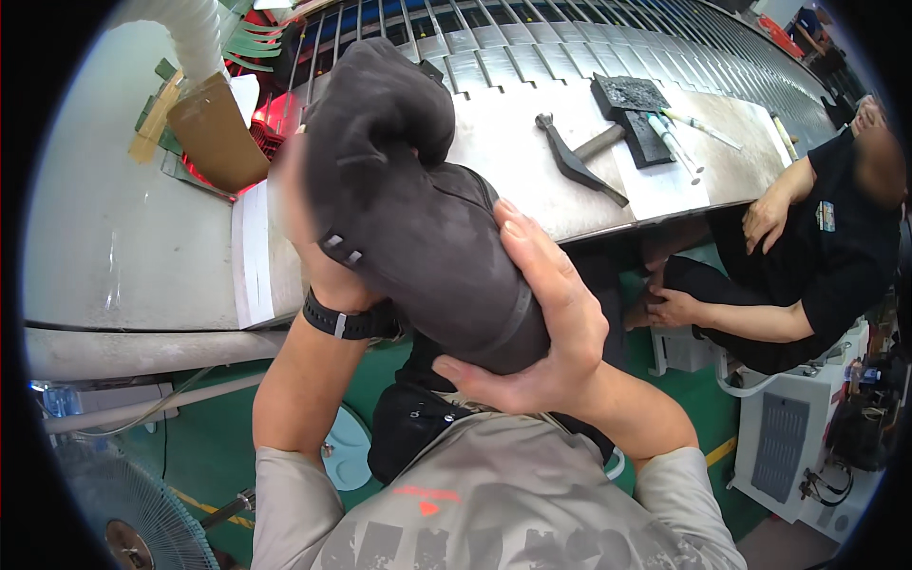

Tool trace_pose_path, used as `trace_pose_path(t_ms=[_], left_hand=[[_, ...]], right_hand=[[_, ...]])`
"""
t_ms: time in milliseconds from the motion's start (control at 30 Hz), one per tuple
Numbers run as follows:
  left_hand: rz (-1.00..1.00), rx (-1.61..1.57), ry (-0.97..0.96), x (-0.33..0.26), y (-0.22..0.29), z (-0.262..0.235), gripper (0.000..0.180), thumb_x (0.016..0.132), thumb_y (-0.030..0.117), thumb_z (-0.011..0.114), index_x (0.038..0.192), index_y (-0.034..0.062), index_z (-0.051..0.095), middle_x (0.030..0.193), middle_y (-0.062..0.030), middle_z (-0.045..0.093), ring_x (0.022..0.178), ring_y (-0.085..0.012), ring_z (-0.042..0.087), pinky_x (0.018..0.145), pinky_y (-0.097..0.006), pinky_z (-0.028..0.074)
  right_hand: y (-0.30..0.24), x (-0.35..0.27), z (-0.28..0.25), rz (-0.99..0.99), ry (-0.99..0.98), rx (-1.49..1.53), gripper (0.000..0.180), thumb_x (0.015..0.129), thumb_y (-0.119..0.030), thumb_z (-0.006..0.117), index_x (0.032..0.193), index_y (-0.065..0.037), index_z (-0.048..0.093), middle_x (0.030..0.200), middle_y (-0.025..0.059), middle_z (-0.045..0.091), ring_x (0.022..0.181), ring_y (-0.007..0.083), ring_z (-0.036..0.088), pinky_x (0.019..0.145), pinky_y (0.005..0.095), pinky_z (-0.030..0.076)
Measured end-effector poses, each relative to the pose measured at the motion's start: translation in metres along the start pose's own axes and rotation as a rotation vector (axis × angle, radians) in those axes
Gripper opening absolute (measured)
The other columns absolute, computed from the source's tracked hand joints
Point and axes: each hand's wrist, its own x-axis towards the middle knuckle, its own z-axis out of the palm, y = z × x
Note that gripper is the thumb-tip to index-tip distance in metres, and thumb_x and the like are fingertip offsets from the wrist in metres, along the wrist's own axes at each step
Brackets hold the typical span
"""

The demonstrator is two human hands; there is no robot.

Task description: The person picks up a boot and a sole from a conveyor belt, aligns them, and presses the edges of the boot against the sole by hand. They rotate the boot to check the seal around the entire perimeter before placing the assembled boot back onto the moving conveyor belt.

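A dark, matte suede-like boot [456, 256] is held up in front of me between both hands, over the bench edge. Its soft shaft folds over at the top, and a rounded end points down toward me. My right hand [560, 313] wraps that rounded end, thumb below and fingers along the side. At the boot's left side, my left hand [318, 247] grips it; the hand is partly blurred and its fingers are mostly hidden behind the boot. A black watch [347, 321] circles my left wrist.
On the metal bench [518, 142] lie a hammer [581, 161], a black block [632, 100] and several pens [676, 142]. Behind runs a slatted roller conveyor [494, 38]. A seated co-worker in black [807, 237] is at right. A fan [133, 513] stands lower left.
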Motion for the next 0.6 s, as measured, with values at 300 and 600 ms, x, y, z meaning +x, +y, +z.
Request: trace_pose_path(t_ms=[300, 600], left_hand=[[-0.154, 0.096, -0.171, -0.072, 0.012, 0.040, 0.050, 0.102, 0.047, 0.065, 0.113, -0.0017, 0.066, 0.102, -0.0109, 0.074, 0.090, -0.0193, 0.070, 0.084, -0.036, 0.056], [0.430, 0.773, -0.263, -0.054, -0.022, -0.001, 0.053, 0.085, 0.034, 0.091, 0.119, 0.0027, 0.067, 0.126, -0.0204, 0.068, 0.113, -0.0337, 0.065, 0.098, -0.044, 0.053]], right_hand=[[0.006, -0.110, -0.012, 0.373, -0.325, -0.010, 0.093, 0.070, -0.020, 0.096, 0.149, 0.007, 0.053, 0.141, 0.0300, 0.063, 0.132, 0.0476, 0.063, 0.112, 0.0488, 0.051], [0.024, -0.095, 0.029, 0.571, -0.372, 0.189, 0.042, 0.098, -0.021, 0.076, 0.134, -0.004, 0.065, 0.131, 0.0123, 0.067, 0.125, 0.0250, 0.062, 0.105, 0.0411, 0.053]])
